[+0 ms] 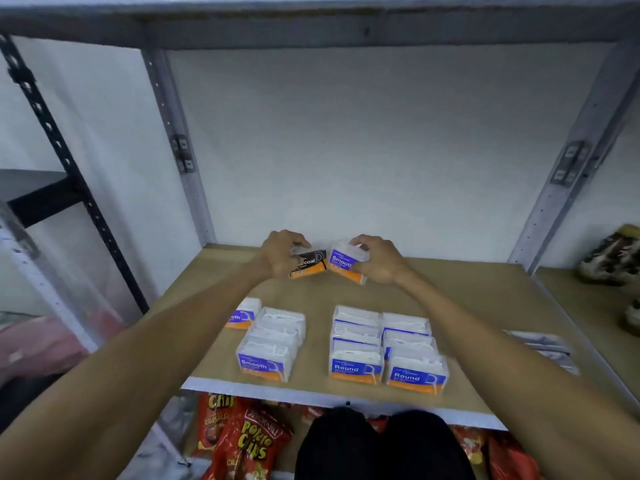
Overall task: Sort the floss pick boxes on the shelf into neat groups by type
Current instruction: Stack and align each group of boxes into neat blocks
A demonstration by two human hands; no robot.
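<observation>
At the back of the wooden shelf [467,306], my left hand [278,252] grips a black Charcoal floss box [310,265]. Right beside it, my right hand [379,259] grips a clear Smooth box [343,263] with a purple and orange label. The two boxes nearly touch. Near the front edge, a row of Smooth boxes [270,344] runs front to back on the left, with one more Smooth box [244,315] beside it. Two rows of Round boxes [384,351] stand side by side to their right.
Grey metal uprights [568,188] frame the shelf against a white wall. Silver foil packets [543,348] lie at the shelf's right edge. Red chip bags [242,441] fill the shelf below. Shoes [613,258] sit on the neighbouring shelf at right.
</observation>
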